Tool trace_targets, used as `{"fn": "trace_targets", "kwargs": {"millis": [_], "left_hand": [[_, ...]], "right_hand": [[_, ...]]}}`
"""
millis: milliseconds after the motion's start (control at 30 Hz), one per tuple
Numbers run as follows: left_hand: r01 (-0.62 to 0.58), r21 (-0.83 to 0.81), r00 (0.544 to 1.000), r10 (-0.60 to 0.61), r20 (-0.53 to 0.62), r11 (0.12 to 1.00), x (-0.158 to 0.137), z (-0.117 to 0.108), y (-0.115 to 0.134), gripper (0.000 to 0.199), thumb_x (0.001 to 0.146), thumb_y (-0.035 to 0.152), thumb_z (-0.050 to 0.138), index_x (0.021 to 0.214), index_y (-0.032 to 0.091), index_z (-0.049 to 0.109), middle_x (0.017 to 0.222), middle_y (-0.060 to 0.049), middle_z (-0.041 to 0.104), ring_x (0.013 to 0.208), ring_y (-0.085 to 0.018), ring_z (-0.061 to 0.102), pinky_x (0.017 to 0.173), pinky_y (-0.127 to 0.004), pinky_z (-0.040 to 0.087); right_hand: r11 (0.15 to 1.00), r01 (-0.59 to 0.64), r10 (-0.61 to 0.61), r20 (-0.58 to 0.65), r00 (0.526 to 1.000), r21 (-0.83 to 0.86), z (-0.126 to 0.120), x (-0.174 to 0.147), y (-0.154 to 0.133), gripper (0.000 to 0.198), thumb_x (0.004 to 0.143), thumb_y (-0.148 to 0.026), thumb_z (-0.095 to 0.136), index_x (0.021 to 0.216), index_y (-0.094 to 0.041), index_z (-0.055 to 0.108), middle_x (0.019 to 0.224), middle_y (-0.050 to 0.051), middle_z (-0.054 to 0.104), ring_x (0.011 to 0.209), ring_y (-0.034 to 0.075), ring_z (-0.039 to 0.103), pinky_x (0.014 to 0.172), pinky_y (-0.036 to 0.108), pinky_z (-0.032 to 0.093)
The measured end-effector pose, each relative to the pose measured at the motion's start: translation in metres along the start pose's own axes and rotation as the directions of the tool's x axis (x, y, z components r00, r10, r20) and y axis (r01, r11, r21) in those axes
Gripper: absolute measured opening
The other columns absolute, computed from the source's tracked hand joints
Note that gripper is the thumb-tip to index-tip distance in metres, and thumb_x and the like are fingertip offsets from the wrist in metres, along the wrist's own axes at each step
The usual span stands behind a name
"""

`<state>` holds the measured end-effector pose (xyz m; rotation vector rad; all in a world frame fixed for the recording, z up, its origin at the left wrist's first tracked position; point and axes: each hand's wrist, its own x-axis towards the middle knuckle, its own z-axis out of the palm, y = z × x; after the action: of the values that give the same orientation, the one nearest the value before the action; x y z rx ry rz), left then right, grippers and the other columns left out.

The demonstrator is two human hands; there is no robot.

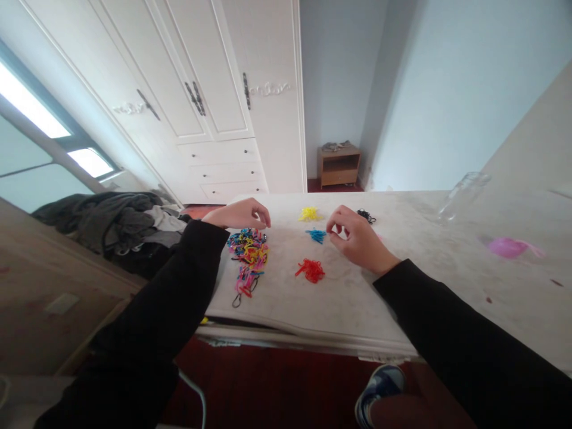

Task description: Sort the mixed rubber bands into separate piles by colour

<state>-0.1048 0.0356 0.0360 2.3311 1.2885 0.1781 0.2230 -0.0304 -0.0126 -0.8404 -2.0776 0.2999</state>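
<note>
Small coloured bands that look like rubber bands lie on a pale tabletop [277, 298]. Just above the mixed-colour pile of bands [250, 250] hovers my left hand [243, 214], fingers curled in and fingertips close together. My right hand [357, 235] is beside the blue pile [316, 236], thumb and index finger pinched together. Whether either hand holds a band is too small to tell. A yellow pile [309, 214] lies behind the blue one, and a red pile [311, 270] in front of it. Black bands [366, 215] and a bit of pink [379, 237] show past my right hand, partly hidden.
Toward the right lie a clear glass jar [462, 196] and a pink balloon-like object [509, 247]. Dark clothes [116, 226] are heaped at the left. The table's front edge [308, 339] runs near my body, with a shoe [379, 390] below. White wardrobes [214, 107] stand behind.
</note>
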Motion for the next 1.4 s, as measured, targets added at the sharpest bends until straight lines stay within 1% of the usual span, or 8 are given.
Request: {"fn": "trace_targets", "kwargs": {"millis": [67,167,333,533,833,967,1133,1400], "left_hand": [[0.043,0.042,0.993,-0.048,0.104,0.998,-0.003,-0.002,0.000,0.027,0.072,0.025,0.069,0.096,0.020,0.081,0.092,-0.004,0.079,0.088,-0.019,0.070,0.083,-0.029,0.049],[0.051,0.080,0.984,-0.063,0.165,0.996,-0.005,-0.001,0.002,0.034,0.068,0.022,0.068,0.099,0.022,0.081,0.096,-0.002,0.079,0.090,-0.019,0.070,0.084,-0.028,0.048],[0.109,0.093,0.981,-0.122,0.148,0.990,-0.005,0.000,0.004,0.026,0.066,0.022,0.068,0.088,0.019,0.082,0.087,-0.003,0.078,0.083,-0.019,0.069,0.076,-0.027,0.048],[0.181,0.080,0.972,-0.191,0.140,0.980,-0.007,0.001,0.008,0.025,0.066,0.024,0.067,0.085,0.016,0.082,0.079,-0.006,0.077,0.075,-0.019,0.068,0.071,-0.029,0.048],[0.108,0.098,0.992,-0.113,0.047,0.989,-0.007,-0.001,0.010,0.021,0.066,0.026,0.065,0.078,0.015,0.078,0.078,-0.006,0.075,0.074,-0.019,0.066,0.069,-0.029,0.045],[0.117,0.113,0.989,-0.126,0.074,0.987,-0.008,-0.002,0.009,0.022,0.069,0.027,0.065,0.081,0.016,0.079,0.080,-0.006,0.075,0.077,-0.019,0.066,0.070,-0.029,0.045],[0.072,0.092,0.986,-0.084,0.145,0.993,-0.009,-0.001,0.013,0.029,0.070,0.033,0.072,0.093,0.019,0.081,0.090,-0.004,0.077,0.085,-0.018,0.066,0.073,-0.027,0.045],[0.088,0.118,0.974,-0.110,0.198,0.989,-0.007,0.002,0.013,0.025,0.073,0.037,0.071,0.086,0.018,0.080,0.083,-0.005,0.077,0.078,-0.017,0.064,0.072,-0.027,0.044]], "right_hand": [[1.000,0.000,0.000,0.003,1.000,-0.006,0.000,0.000,-0.001,0.021,0.076,0.002,0.057,0.075,-0.019,0.057,0.083,0.000,0.051,0.069,0.013,0.048,0.066,0.028,0.038],[1.000,-0.003,0.003,0.008,1.000,-0.006,-0.001,0.000,-0.001,0.021,0.077,0.002,0.057,0.076,-0.019,0.058,0.083,0.000,0.052,0.069,0.013,0.048,0.066,0.028,0.038],[1.000,-0.023,0.024,0.027,0.999,-0.011,-0.002,-0.001,0.000,0.019,0.077,0.000,0.058,0.075,-0.019,0.059,0.083,0.001,0.052,0.070,0.013,0.049,0.066,0.029,0.039],[0.999,-0.030,0.031,0.048,0.998,-0.014,-0.001,-0.001,0.000,0.018,0.076,0.000,0.058,0.074,-0.018,0.060,0.082,0.000,0.051,0.069,0.012,0.049,0.067,0.029,0.039],[1.000,-0.026,0.026,0.054,0.998,-0.007,0.001,-0.001,0.001,0.018,0.076,-0.001,0.057,0.074,-0.018,0.061,0.081,0.000,0.051,0.069,0.013,0.049,0.067,0.029,0.039],[1.000,-0.030,0.030,0.062,0.998,-0.006,0.000,-0.001,0.001,0.018,0.076,-0.001,0.057,0.073,-0.018,0.061,0.081,0.000,0.051,0.069,0.012,0.050,0.067,0.029,0.039],[0.999,-0.032,0.032,0.066,0.997,-0.002,0.000,-0.002,0.000,0.018,0.076,-0.001,0.057,0.073,-0.018,0.061,0.081,0.000,0.051,0.070,0.013,0.050,0.067,0.029,0.039],[0.999,-0.037,0.036,0.088,0.996,0.011,0.000,-0.001,-0.001,0.018,0.076,-0.001,0.057,0.073,-0.019,0.061,0.081,0.000,0.051,0.069,0.013,0.050,0.066,0.029,0.039]]}}
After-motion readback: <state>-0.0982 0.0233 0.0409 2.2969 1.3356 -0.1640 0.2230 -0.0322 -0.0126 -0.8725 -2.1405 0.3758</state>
